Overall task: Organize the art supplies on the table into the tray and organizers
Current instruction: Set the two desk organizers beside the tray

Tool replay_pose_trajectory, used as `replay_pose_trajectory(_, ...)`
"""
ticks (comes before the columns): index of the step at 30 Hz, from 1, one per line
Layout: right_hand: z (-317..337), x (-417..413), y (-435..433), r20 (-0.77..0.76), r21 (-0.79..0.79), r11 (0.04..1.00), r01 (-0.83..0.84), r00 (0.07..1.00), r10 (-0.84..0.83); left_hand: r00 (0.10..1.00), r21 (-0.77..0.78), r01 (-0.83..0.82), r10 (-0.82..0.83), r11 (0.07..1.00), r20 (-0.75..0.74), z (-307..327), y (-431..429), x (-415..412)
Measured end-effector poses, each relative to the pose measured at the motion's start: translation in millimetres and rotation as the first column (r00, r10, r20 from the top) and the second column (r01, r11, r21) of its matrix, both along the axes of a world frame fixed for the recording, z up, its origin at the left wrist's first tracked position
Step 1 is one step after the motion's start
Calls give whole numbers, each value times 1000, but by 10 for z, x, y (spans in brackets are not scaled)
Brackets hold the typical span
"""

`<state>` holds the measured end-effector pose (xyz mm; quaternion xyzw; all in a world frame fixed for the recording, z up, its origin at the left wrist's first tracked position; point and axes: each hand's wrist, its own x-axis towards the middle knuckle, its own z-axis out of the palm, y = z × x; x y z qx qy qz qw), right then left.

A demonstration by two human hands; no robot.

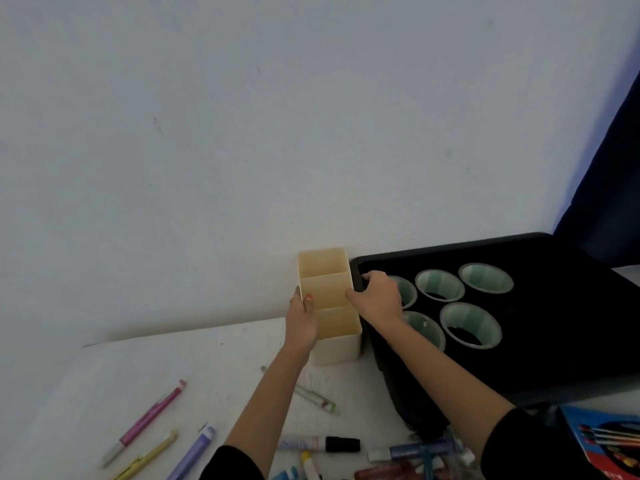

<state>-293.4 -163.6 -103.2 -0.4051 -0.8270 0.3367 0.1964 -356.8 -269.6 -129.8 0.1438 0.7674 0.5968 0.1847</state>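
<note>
A cream organizer (330, 292) with three empty compartments stands against the wall, beside the black tray (561, 344). My left hand (302, 315) grips its left wall, thumb over the rim. My right hand (377, 294) grips its right wall where it meets the tray's edge. Several green tape rolls (440, 284) lie in the tray. Loose on the white table (166, 362) are a pink pen (149, 422), a yellow pen (149, 455), a purple pen (192, 453), a clear green pen (317, 398) and a black-capped marker (318, 444).
More markers and glue tubes (415, 455) pile up at the near edge. A blue box of colour pencils (609, 441) lies at the bottom right. A dark curtain (609, 188) hangs behind the tray. The wall stands right behind the organizer.
</note>
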Motion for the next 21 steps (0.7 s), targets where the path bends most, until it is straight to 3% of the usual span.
replay_pose_trajectory(6,30,16,-22,95,32,998,-58,994,55,992,-57,25,-17,998,126,133,-60,39)
replay_pose_trajectory(8,89,62,-59,102,78,995,-69,993,61,995,-42,-16,20,999,102,232,-119,85)
replay_pose_trajectory(12,270,180,-219,-26,187,977,-105,993,112,993,87,-113,110,990,44,475,-332,254)
replay_pose_trajectory(21,434,232,-1017,-263,57,891,-451,854,449,946,198,-311,322,930,-30,791,-1311,670)
